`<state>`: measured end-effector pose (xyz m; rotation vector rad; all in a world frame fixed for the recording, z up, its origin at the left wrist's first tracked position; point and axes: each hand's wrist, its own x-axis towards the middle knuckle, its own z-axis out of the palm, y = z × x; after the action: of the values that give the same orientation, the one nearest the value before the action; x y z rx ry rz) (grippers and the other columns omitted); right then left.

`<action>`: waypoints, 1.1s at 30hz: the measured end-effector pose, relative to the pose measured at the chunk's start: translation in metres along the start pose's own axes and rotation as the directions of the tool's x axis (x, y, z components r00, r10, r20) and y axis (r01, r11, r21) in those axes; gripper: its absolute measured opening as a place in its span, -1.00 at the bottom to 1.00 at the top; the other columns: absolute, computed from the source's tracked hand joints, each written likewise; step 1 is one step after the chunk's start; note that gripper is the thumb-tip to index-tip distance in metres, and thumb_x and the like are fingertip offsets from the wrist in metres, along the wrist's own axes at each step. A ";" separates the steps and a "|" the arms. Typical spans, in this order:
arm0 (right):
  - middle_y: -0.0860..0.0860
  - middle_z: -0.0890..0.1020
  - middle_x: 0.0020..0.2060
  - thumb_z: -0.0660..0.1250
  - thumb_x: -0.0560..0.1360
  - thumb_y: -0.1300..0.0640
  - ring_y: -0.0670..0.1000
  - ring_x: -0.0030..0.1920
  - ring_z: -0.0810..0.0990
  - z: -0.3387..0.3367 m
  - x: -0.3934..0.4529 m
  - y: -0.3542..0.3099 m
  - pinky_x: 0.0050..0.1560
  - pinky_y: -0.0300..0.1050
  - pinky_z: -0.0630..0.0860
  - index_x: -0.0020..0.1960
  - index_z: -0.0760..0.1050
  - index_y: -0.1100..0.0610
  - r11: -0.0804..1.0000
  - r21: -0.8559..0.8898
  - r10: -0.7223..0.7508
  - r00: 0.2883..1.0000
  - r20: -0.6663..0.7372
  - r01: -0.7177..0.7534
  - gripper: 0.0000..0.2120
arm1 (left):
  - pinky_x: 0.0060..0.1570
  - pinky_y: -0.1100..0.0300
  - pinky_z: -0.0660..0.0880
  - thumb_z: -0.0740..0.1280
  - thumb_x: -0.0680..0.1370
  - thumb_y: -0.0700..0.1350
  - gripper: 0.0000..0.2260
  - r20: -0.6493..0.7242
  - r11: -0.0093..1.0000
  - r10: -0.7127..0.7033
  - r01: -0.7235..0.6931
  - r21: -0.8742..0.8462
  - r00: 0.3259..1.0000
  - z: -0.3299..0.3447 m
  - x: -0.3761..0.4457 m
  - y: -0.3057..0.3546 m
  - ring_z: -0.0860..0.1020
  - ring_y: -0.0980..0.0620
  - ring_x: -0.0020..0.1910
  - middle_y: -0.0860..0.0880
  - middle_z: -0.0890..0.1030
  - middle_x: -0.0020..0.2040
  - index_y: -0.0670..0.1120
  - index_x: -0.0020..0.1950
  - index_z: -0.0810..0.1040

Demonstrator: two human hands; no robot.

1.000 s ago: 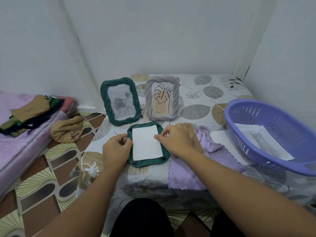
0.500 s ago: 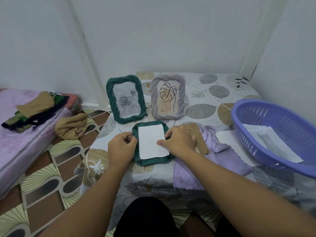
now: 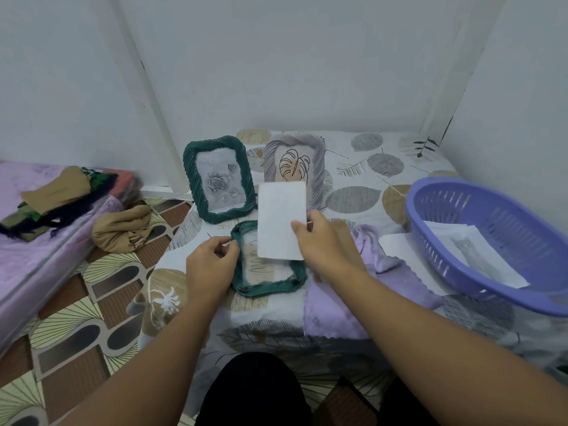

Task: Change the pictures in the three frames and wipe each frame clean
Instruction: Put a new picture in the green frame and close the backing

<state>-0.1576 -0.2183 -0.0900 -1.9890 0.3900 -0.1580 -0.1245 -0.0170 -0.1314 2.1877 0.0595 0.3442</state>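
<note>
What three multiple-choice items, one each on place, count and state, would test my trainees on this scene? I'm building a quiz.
1. Where does the basket sit?
A. right side of the table
B. on the floor
C. behind the frames

2. How many frames stand upright?
A. none
B. two
C. three

3. What does the right hand hold?
A. the cloth
B. nothing
C. a white sheet

Key:
1 A, it rests at the table's right edge.
2 B, the rose frame and the leaf frame stand; the flat frame lies under the left hand.
3 C, its grip pinches the white sheet above the flat frame; the cloth lies untouched.
</note>
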 end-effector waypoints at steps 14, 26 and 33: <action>0.03 0.70 -0.06 0.32 0.61 -0.01 0.10 0.00 0.67 -0.097 -0.027 -0.004 0.09 0.15 0.59 0.03 0.54 0.06 0.997 0.062 -0.033 0.997 -0.067 0.037 -0.86 | -0.18 0.17 0.37 0.43 0.58 0.07 -0.78 0.574 0.880 -0.114 0.351 -0.321 0.811 0.015 -0.025 0.131 0.49 0.08 -0.24 0.07 0.69 -0.17 -0.07 0.01 0.68; 0.03 0.61 0.08 0.35 0.55 -0.19 0.13 0.11 0.57 -0.216 -0.037 0.036 0.09 0.08 0.54 0.17 0.48 0.09 0.743 -0.667 0.059 0.998 -0.023 -0.060 -0.61 | -0.60 0.37 0.31 0.46 0.55 -0.28 -0.81 0.608 0.940 -0.064 0.252 -0.229 0.791 0.069 -0.064 0.178 0.39 0.15 -0.61 -0.08 0.50 -0.47 -0.26 -0.25 0.57; -0.01 0.65 -0.28 0.36 0.53 -0.24 0.05 -0.16 0.61 -0.235 -0.038 0.056 -0.13 -0.06 0.52 -0.16 0.61 0.12 0.844 -0.536 -0.017 0.996 -0.088 -0.033 -0.59 | -0.50 0.25 0.32 0.44 0.54 -0.31 -0.80 0.701 0.943 -0.133 0.307 -0.128 0.701 0.116 -0.082 0.194 0.35 0.02 -0.69 -0.20 0.50 -0.47 -0.27 -0.27 0.52</action>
<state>-0.2712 -0.4284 -0.0350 -2.5432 0.5453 -0.1422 -0.1883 -0.2376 -0.0603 1.9101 -0.1246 -0.5914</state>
